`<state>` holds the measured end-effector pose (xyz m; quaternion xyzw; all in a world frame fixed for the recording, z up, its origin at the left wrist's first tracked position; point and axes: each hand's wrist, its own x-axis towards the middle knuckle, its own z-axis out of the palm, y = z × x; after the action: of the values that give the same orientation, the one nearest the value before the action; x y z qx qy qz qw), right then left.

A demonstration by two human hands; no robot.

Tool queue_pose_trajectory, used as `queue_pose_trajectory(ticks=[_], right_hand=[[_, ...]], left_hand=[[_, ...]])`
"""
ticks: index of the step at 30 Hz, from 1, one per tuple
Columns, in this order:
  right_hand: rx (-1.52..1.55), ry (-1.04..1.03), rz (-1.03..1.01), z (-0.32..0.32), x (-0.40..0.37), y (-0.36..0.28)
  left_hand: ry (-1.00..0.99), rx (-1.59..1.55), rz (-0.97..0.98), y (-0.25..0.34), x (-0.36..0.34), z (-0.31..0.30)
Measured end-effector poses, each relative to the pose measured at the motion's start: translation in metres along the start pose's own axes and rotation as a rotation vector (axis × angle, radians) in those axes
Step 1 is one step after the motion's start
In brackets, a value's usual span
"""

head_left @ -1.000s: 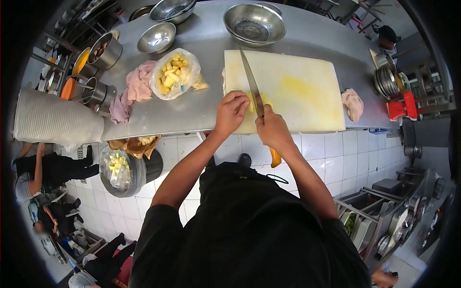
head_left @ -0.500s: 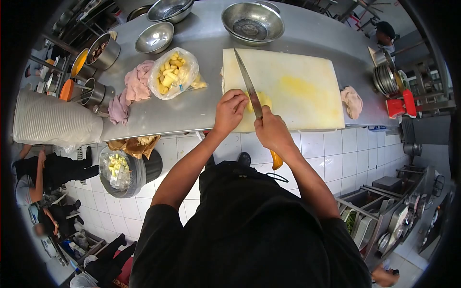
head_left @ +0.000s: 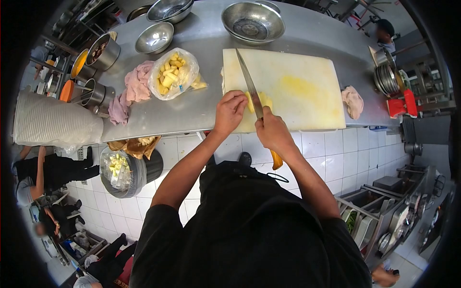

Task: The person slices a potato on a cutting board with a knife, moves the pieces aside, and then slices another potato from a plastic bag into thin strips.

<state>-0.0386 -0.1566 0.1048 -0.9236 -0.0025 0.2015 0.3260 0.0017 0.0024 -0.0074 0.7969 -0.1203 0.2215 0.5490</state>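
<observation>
Right hand (head_left: 272, 130) clenched round knife (head_left: 248, 84), blade slanting over near-left corner of cutting board (head_left: 307, 91). Left hand (head_left: 230, 110) curled, fingertips pinning yellow food (head_left: 265, 101) at board's near edge. Food mostly hidden behind hands and blade, so can't tell what kind tbh. Orange handle end (head_left: 276, 162) poking out below board. Bag of yellow chunks (head_left: 175, 73) just left of board.

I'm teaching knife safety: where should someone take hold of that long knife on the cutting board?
By the orange handle, coming from the person's side: the knife blade points away across the cutting board, and the handle overhangs its near edge. The right hand wraps it there, beside the left hand on the yellow piece.
</observation>
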Motion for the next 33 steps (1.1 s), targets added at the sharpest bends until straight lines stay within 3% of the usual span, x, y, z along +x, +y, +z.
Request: queue_pose_trajectory(ticks=[20,33], right_hand=[[-0.029,0.022,-0.083,0.004,0.006,0.011],[0.018,-0.015,-0.032,0.006,0.014,0.013]], left_hand=[[0.03,0.004,0.025,0.0,0.0,0.001],[0.022,0.002,-0.02,0.003,0.0,0.001]])
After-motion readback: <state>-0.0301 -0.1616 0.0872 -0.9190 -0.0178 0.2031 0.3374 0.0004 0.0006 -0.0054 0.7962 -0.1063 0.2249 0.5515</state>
